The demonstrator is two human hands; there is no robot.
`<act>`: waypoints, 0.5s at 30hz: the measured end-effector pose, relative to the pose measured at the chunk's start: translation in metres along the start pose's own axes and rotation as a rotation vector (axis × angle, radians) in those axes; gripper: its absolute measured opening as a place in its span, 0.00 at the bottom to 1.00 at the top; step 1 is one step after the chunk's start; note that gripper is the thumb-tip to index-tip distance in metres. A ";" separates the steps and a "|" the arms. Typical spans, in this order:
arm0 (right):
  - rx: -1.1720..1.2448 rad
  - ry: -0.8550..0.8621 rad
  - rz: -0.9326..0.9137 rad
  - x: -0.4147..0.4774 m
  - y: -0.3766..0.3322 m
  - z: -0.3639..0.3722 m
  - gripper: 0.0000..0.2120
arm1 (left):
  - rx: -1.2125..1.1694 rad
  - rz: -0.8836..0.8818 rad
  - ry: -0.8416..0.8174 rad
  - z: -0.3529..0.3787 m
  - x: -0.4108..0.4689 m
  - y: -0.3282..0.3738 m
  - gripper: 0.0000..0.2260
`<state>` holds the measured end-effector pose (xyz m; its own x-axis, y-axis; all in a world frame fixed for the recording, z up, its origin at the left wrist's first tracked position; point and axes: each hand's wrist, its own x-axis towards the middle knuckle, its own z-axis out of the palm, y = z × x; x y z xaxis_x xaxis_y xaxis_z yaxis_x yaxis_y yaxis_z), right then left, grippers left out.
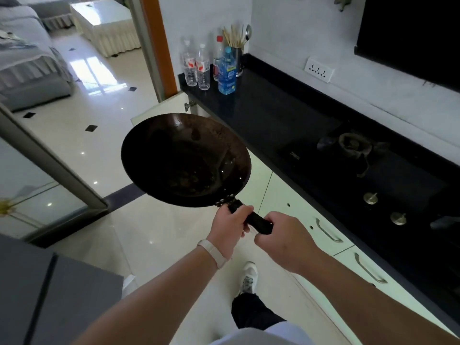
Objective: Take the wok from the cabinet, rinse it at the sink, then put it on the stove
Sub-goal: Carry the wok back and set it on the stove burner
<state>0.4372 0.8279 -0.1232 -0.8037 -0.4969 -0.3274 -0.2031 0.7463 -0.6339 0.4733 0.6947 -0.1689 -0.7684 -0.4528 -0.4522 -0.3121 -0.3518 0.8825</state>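
Gripping wok [185,160] handle [258,221], left hand [230,225], right hand [286,240], fingers [246,210] wrapped round, bowl forward-left

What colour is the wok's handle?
Black, seen in the head view: the handle shows between the left hand and right hand.

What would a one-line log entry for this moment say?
wok: held over floor | left hand: grips handle near bowl | right hand: grips handle end | gas stove: wok not yet placed

The wok [185,160] is over the floor [99,135], left of the counter [268,108]. On the counter — bottles [202,67] at the far end, stove [353,145] nearer.
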 end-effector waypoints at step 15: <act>0.011 -0.012 0.047 0.204 0.017 -0.097 0.06 | 0.123 -0.041 0.019 0.088 0.196 0.086 0.05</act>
<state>0.2153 0.7824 -0.1324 -0.8055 -0.4665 -0.3654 -0.1592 0.7643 -0.6249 0.2469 0.6483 -0.1705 -0.7433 -0.4558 -0.4897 -0.4102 -0.2677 0.8718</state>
